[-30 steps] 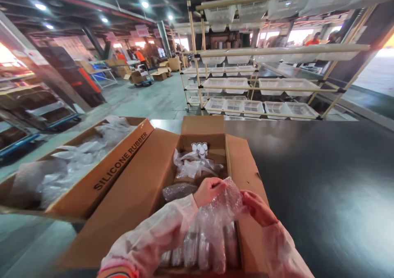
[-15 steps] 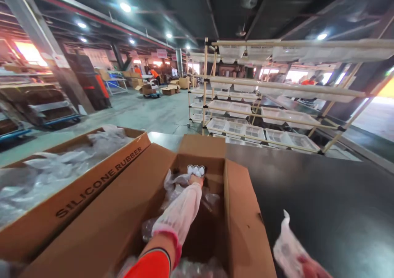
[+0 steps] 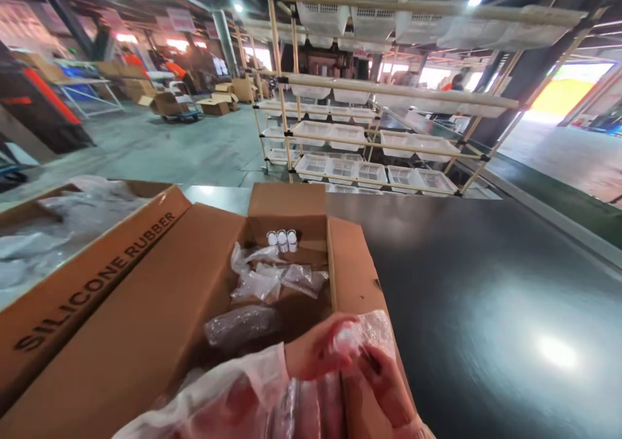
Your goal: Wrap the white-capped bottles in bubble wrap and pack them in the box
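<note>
"silicone rubber" in black capitals on the flap of the left cardboard box [image 3: 97,264]

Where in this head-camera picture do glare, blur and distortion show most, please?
Head view: ceiling lights glare off the dark table; the left hand, right hand and bubble wrap are motion-blurred; the rack poles lean from wide-angle distortion.

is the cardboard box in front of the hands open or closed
Open. The cardboard box has its flaps folded outward, showing plastic bags and three white-capped bottles standing inside.
</note>
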`<state>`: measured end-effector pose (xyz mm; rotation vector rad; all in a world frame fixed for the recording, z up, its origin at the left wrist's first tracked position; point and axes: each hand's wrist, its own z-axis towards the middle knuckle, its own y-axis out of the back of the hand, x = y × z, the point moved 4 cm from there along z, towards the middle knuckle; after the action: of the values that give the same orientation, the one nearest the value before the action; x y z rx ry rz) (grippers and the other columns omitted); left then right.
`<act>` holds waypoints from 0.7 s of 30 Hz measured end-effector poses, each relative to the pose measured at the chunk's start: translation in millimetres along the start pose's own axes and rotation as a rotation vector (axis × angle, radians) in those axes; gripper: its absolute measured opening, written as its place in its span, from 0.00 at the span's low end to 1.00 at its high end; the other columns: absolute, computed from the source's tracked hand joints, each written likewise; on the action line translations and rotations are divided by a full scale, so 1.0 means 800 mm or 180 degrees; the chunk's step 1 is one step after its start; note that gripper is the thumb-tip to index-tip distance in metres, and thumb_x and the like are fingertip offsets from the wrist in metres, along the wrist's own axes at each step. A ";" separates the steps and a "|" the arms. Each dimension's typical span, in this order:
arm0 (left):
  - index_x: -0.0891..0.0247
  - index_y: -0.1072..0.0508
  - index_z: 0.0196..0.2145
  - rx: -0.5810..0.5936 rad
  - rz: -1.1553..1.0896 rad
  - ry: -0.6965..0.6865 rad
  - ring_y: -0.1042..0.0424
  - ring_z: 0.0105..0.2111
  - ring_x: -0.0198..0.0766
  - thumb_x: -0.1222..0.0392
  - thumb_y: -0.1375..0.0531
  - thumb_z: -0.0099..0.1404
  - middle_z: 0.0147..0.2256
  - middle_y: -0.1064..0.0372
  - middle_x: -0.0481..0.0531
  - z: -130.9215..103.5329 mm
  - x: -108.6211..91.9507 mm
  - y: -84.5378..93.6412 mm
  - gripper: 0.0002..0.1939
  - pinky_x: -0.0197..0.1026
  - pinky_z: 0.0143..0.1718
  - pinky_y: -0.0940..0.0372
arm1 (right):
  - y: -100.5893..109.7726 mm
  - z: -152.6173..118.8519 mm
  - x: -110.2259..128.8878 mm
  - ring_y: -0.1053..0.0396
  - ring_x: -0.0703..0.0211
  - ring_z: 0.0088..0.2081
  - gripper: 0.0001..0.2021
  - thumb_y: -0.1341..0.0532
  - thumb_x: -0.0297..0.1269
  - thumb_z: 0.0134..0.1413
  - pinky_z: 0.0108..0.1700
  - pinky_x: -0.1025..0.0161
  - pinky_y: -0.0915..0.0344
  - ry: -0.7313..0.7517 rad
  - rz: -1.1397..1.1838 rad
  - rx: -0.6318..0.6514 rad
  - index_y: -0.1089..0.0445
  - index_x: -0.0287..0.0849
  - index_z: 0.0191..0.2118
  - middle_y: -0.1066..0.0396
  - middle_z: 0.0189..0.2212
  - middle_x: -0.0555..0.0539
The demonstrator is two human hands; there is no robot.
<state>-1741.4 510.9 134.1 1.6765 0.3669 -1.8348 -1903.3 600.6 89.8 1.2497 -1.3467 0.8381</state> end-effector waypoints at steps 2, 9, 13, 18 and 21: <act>0.57 0.38 0.59 0.0519 0.0368 0.0117 0.30 0.41 0.44 0.56 0.41 0.61 0.44 0.30 0.56 -0.018 -0.015 -0.036 0.28 0.43 0.47 0.37 | 0.002 -0.006 0.003 0.27 0.42 0.37 0.26 0.33 0.59 0.35 0.43 0.50 0.31 -0.0060 0.0204 -0.0140 0.25 0.39 0.33 0.24 0.32 0.39; 0.60 0.28 0.37 0.0240 0.1096 0.1537 0.32 0.29 0.48 0.60 0.38 0.50 0.25 0.34 0.52 -0.013 0.000 -0.052 0.14 0.54 0.38 0.37 | 0.009 -0.047 0.030 0.27 0.49 0.40 0.14 0.41 0.38 0.49 0.43 0.56 0.29 0.1017 -0.0807 -0.0727 0.24 0.40 0.41 0.25 0.38 0.40; 0.63 0.33 0.27 0.0464 -0.1030 0.2412 0.40 0.19 0.36 0.55 0.42 0.49 0.21 0.38 0.50 -0.010 0.000 -0.065 0.09 0.42 0.24 0.41 | 0.011 -0.068 0.038 0.28 0.51 0.35 0.20 0.49 0.25 0.42 0.37 0.58 0.30 0.1643 -0.2054 -0.1182 0.25 0.41 0.39 0.28 0.33 0.41; 0.62 0.32 0.36 0.0204 -0.2954 0.2103 0.31 0.26 0.38 0.59 0.41 0.45 0.30 0.33 0.51 -0.022 -0.004 -0.088 0.17 0.40 0.26 0.38 | 0.026 -0.082 0.038 0.31 0.59 0.23 0.09 0.47 0.28 0.50 0.23 0.65 0.36 0.1566 -0.2503 -0.1534 0.30 0.43 0.29 0.30 0.26 0.46; 0.61 0.31 0.37 0.0349 -0.2768 0.1951 0.34 0.20 0.36 0.59 0.39 0.49 0.25 0.34 0.47 -0.031 0.005 -0.112 0.15 0.40 0.24 0.40 | 0.016 -0.096 0.053 0.28 0.59 0.29 0.11 0.47 0.35 0.60 0.30 0.66 0.32 0.2042 -0.2094 -0.1436 0.28 0.41 0.33 0.29 0.30 0.44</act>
<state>-1776.3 593.6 108.3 2.3680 1.4614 -1.8335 -1893.0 667.2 146.9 0.8641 -0.5031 0.3732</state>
